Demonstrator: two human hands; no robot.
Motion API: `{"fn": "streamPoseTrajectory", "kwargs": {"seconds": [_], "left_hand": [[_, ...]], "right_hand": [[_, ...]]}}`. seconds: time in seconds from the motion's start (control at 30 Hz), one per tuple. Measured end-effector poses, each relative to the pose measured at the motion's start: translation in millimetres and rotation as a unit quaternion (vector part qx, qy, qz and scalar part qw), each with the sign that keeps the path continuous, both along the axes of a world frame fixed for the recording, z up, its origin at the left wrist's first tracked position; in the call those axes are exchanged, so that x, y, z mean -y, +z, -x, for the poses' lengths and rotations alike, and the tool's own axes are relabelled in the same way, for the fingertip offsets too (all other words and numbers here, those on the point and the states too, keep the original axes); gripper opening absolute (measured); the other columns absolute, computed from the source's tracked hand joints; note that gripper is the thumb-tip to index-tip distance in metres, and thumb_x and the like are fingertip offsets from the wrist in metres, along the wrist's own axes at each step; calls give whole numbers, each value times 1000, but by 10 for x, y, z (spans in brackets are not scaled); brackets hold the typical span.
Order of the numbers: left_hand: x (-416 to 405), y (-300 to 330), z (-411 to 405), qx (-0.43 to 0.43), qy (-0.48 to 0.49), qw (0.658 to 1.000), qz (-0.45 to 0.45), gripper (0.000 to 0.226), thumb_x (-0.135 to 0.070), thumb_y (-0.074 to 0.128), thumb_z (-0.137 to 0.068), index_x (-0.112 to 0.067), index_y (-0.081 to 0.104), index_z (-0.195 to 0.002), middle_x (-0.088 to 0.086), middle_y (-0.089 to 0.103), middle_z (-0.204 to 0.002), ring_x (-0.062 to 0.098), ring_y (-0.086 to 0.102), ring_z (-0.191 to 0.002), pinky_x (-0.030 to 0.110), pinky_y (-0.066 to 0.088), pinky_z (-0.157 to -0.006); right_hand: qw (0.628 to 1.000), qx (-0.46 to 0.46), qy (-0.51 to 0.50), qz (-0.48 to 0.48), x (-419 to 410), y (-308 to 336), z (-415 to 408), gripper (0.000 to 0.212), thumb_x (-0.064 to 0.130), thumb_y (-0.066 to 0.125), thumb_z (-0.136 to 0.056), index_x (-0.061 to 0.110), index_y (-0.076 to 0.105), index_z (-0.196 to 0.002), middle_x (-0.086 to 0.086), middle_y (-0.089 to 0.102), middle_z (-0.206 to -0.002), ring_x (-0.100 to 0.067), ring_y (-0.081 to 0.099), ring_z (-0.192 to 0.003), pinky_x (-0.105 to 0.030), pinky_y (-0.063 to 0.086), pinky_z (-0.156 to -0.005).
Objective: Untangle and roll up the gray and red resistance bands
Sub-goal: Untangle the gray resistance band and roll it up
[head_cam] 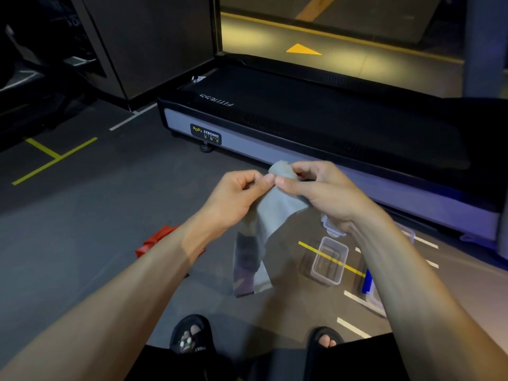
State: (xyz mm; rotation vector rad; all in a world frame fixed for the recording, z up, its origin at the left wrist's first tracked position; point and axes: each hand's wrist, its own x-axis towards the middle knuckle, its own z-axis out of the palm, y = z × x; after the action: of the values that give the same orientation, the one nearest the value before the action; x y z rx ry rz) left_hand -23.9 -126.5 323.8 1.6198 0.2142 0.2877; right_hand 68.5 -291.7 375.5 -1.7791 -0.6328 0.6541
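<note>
gray band: roll just started, top pinched by left hand and right hand
red band: lower left, not rolled yet

Gray band hangs, top rolled (red band floored).

The left forearm covers most of the red band, so only a crumpled corner shows on the floor. The right hand hides the far side of the gray band's rolled top and part of a clear lid below it. A blue object sits mostly behind the right forearm; what it is cannot be told. The treadmill runs off the right edge.
</note>
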Motion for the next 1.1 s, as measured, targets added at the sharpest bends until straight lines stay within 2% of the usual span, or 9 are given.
{"fn": "streamPoseTrajectory", "kwargs": {"seconds": [0.23, 0.3, 0.4, 0.5, 0.57, 0.67, 0.8, 0.97, 1.1], "left_hand": [[-7, -9, -8, -3, -19, 999, 40, 36, -39, 67, -95, -3, 71, -87, 14, 61, -81, 25, 48, -77, 36, 39, -65], [-15, -17, -16, -5, -15, 999, 39, 37, -40, 65, -95, -5, 71, -84, 15, 59, -82, 26, 46, -78, 43, 36, -68], [-24, -16, -12, -3, -24, 999, 34, 39, -43, 61, -95, -9, 70, -80, 13, 58, -80, 26, 45, -77, 46, 34, -72], [-20, -13, -3, 7, -46, 999, 16, 57, -49, 59, -96, 7, 64, -88, 15, 58, -84, 26, 48, -79, 49, 40, -76], [-27, -34, -9, 12, -58, 998, 16, 52, -43, 57, -100, 8, 66, -94, 17, 63, -90, 26, 54, -85, 52, 47, -84], [-41, -25, -1, 19, -74, 997, 17, 25, -33, 63, -98, -14, 75, -87, 4, 70, -87, 17, 61, -85, 38, 51, -84], [-39, -34, -2, 24, -70, 997, 7, 9, -12, 67, -96, -8, 73, -92, 5, 73, -87, 16, 66, -82, 30, 53, -77], [-41, 17, 13, 13, -47, 998, 37, 24, -23, 73, -82, -8, 76, -101, 11, 79, -93, 17, 74, -83, 28, 60, -79], [-47, 13, 11, 1, -54, 998, 31, 27, -23, 72, -85, -5, 73, -105, 15, 78, -95, 19, 74, -85, 31, 59, -81]], "right_hand": [[997, -47, -50, -47, -13, 25, 0, 25, 16, 75, -92, 14, 70, -116, -23, 72, -114, -18, 70, -90, -31, 54, -87], [996, -54, -43, -49, -15, 30, 4, 23, 17, 73, -94, 15, 69, -116, -20, 73, -111, -16, 70, -90, -28, 54, -86], [998, -47, -30, -42, -9, 32, -9, 17, 20, 72, -96, 20, 70, -113, -3, 75, -95, -9, 71, -86, -21, 53, -81], [998, -31, -33, -31, 6, 39, -23, 17, 21, 73, -95, 23, 70, -112, 0, 75, -94, -10, 70, -86, -28, 53, -85], [999, -20, -40, -24, 20, 51, -25, 19, 20, 74, -95, 21, 70, -113, -5, 77, -98, -12, 71, -86, -32, 55, -87], [998, -9, -48, -27, 29, 63, -26, 19, 18, 75, -94, 20, 71, -112, -7, 77, -99, -14, 71, -86, -35, 55, -88], [998, 1, -52, -24, 48, 62, -40, 17, 19, 76, -92, 24, 71, -108, -4, 76, -96, -13, 70, -82, -34, 55, -85], [998, 10, -59, -15, 82, 70, -70, 18, 21, 78, -91, 23, 72, -108, -8, 77, -103, -16, 72, -86, -43, 57, -92], [998, 22, -58, -3, 96, 67, -89, 17, 21, 80, -89, 24, 72, -104, -9, 77, -100, -15, 72, -84, -42, 57, -91]]}}
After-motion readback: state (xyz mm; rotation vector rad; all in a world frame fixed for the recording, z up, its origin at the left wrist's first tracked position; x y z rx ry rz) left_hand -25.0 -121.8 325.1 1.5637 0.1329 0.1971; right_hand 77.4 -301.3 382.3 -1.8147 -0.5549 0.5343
